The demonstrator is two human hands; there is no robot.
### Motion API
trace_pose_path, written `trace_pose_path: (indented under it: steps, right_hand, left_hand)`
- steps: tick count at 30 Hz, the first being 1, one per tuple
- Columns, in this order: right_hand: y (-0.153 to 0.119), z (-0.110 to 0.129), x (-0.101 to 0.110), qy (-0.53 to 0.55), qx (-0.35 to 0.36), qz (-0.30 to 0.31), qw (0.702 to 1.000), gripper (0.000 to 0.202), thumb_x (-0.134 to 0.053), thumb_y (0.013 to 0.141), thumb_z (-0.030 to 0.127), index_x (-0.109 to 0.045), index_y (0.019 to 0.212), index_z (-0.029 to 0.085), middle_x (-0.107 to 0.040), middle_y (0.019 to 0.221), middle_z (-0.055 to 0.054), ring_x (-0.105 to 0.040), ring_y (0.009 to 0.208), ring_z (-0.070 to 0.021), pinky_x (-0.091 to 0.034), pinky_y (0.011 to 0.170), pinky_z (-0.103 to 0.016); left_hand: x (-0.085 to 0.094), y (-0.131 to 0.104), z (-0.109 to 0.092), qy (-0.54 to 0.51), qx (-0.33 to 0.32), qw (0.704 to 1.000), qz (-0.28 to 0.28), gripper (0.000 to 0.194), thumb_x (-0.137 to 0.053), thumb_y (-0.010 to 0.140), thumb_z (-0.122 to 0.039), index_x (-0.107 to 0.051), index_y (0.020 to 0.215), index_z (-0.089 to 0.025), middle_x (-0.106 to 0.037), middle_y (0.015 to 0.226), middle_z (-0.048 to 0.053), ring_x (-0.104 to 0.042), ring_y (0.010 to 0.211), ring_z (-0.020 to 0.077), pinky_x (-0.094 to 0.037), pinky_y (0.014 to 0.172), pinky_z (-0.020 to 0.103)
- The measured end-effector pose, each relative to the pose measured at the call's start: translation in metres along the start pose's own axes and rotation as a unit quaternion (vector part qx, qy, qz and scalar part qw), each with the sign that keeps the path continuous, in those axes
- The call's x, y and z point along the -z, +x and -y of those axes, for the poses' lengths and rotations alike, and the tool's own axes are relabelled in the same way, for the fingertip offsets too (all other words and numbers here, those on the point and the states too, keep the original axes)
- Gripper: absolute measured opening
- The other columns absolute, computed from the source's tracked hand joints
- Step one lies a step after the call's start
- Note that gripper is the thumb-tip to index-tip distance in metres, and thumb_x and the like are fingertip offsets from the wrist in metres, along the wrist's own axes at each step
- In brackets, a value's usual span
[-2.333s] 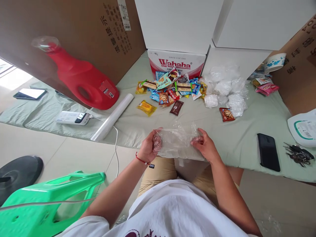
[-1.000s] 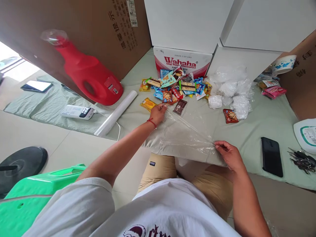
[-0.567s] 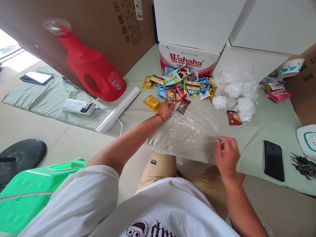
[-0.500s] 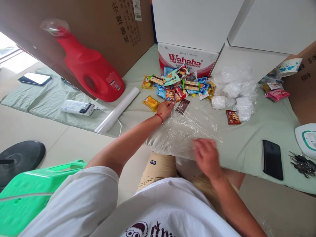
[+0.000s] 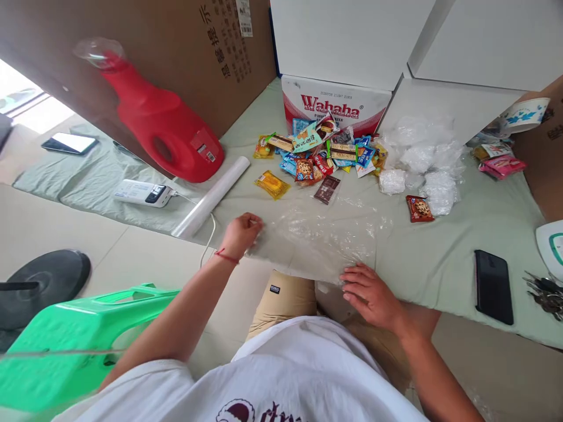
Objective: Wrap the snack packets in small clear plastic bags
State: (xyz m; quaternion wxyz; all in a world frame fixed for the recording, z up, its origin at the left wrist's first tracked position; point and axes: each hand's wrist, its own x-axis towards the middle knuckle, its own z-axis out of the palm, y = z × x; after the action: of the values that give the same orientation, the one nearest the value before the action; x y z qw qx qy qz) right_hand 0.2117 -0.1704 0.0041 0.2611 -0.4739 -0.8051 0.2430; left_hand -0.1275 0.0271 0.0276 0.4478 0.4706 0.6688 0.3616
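Note:
A thin sheet of clear plastic film (image 5: pixel 316 234) lies crinkled over the front part of the cloth-covered table. At its left edge is my left hand (image 5: pixel 241 234), with a red cord round the wrist; the fingers are closed in a pinch on the film. My right hand (image 5: pixel 369 293) rests on the film's near right edge, palm down, fingers stretched out. Just beyond the film lies a dark brown snack packet (image 5: pixel 326 190). A yellow wrapped snack (image 5: pixel 271 184) lies to its left, and a cookie packet (image 5: pixel 304 170) sits at the front of the snack pile.
Film-wrapped bundles (image 5: pixel 440 190) sit at the right behind another cookie packet (image 5: pixel 419 208). A film roll (image 5: pixel 211 196), a power bank (image 5: pixel 143 193) and a red jug (image 5: pixel 169 126) stand left. Right are a black phone (image 5: pixel 493 287) and keys (image 5: pixel 545 293). Cartons (image 5: pixel 334 105) line the back.
My left hand has drawn back from the cookie packet, moving left and toward me to the film's edge. My right hand has come down onto the film. The cookie packet stays in the pile.

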Motion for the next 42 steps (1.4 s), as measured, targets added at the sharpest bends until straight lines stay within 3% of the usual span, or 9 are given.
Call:
trace_pose_path:
  steps: [5, 8, 10, 12, 16, 25, 29, 35, 42]
  right_hand:
    - [-0.004, -0.013, 0.043, 0.014, -0.117, -0.170, 0.978, 0.024, -0.057, 0.099, 0.034, -0.075, 0.085, 0.027, -0.076, 0.087, -0.005, -0.071, 0.093, -0.0247, -0.056, 0.093, -0.046]
    - [0.016, -0.012, 0.042, -0.051, -0.180, -0.284, 0.940, 0.033, -0.050, 0.102, 0.041, -0.072, 0.084, 0.025, -0.074, 0.086, -0.008, -0.069, 0.090, -0.0248, -0.056, 0.090, -0.044]
    - [0.032, -0.009, 0.027, -0.086, -0.167, -0.253, 0.949, 0.031, -0.049, 0.103, 0.042, -0.074, 0.100, 0.023, -0.075, 0.101, -0.010, -0.067, 0.104, -0.0273, -0.053, 0.099, -0.048]
    - [0.041, -0.007, 0.005, -0.108, -0.138, -0.183, 0.967, 0.036, -0.049, 0.103, 0.041, -0.068, 0.127, 0.021, -0.068, 0.131, -0.014, -0.058, 0.128, -0.0311, -0.047, 0.110, -0.053]
    - [0.030, -0.005, -0.028, -0.156, -0.098, -0.072, 0.980, 0.054, -0.050, 0.104, 0.036, -0.045, 0.155, 0.021, -0.042, 0.162, -0.013, -0.038, 0.150, -0.0334, -0.036, 0.121, -0.059]
    - [-0.015, -0.028, 0.011, -0.077, -0.034, 0.016, 0.996, 0.045, -0.055, 0.103, 0.033, -0.056, 0.148, 0.027, -0.054, 0.154, -0.009, -0.050, 0.143, -0.0265, -0.041, 0.120, -0.054]
    - [-0.004, -0.034, 0.048, 0.050, -0.119, 0.032, 0.991, 0.029, -0.053, 0.103, 0.040, -0.076, 0.116, 0.026, -0.075, 0.122, -0.007, -0.069, 0.117, -0.0236, -0.056, 0.104, -0.043]
    - [0.090, -0.058, 0.081, 0.009, -0.263, -0.010, 0.965, 0.041, -0.053, 0.096, 0.054, -0.076, 0.106, 0.022, -0.079, 0.094, -0.004, -0.072, 0.084, -0.0218, -0.057, 0.076, -0.033]
    - [0.262, -0.050, 0.036, -0.139, -0.256, -0.126, 0.948, 0.053, -0.045, 0.098, 0.055, -0.064, 0.128, 0.015, -0.072, 0.109, -0.016, -0.066, 0.104, -0.0331, -0.051, 0.092, -0.046]
  left_hand:
    - [0.007, -0.035, -0.022, 0.127, -0.193, 0.966, -0.112, 0.022, -0.060, 0.068, -0.010, -0.067, 0.083, -0.024, -0.059, 0.084, 0.002, -0.055, 0.082, 0.0206, -0.045, 0.082, 0.032]
    - [-0.030, -0.041, -0.037, 0.176, -0.381, 0.906, 0.061, 0.018, -0.055, 0.078, -0.015, -0.068, 0.084, -0.024, -0.064, 0.086, 0.007, -0.060, 0.084, 0.0245, -0.049, 0.086, 0.038]
    - [-0.066, -0.039, -0.037, 0.231, -0.432, 0.846, 0.210, 0.018, -0.053, 0.081, -0.016, -0.070, 0.084, -0.023, -0.068, 0.090, 0.010, -0.063, 0.090, 0.0259, -0.050, 0.088, 0.039]
    - [-0.102, -0.032, -0.033, 0.291, -0.453, 0.796, 0.277, 0.019, -0.053, 0.084, -0.019, -0.072, 0.089, -0.021, -0.071, 0.106, 0.014, -0.065, 0.105, 0.0292, -0.047, 0.099, 0.043]
    - [-0.146, -0.007, -0.021, 0.359, -0.423, 0.812, 0.180, 0.041, -0.041, 0.100, -0.027, -0.065, 0.131, -0.015, -0.051, 0.155, 0.019, -0.043, 0.145, 0.0341, -0.029, 0.119, 0.058]
    - [-0.132, 0.000, -0.002, 0.478, -0.359, 0.797, 0.084, 0.061, -0.022, 0.107, -0.046, -0.036, 0.161, -0.020, -0.031, 0.169, 0.010, -0.031, 0.155, 0.0259, -0.014, 0.127, 0.060]
    - [-0.128, -0.007, 0.002, 0.486, -0.359, 0.793, 0.075, 0.064, -0.019, 0.107, -0.049, -0.038, 0.160, -0.019, -0.032, 0.169, 0.008, -0.024, 0.158, 0.0248, -0.013, 0.128, 0.059]
    - [-0.127, -0.007, 0.000, 0.484, -0.342, 0.802, 0.074, 0.065, -0.020, 0.106, -0.051, -0.035, 0.161, -0.019, -0.030, 0.170, 0.008, -0.022, 0.159, 0.0257, -0.014, 0.128, 0.059]
    - [-0.127, -0.005, 0.001, 0.490, -0.342, 0.796, 0.093, 0.064, -0.020, 0.106, -0.054, -0.033, 0.162, -0.027, -0.027, 0.171, 0.006, -0.020, 0.159, 0.0272, -0.014, 0.126, 0.065]
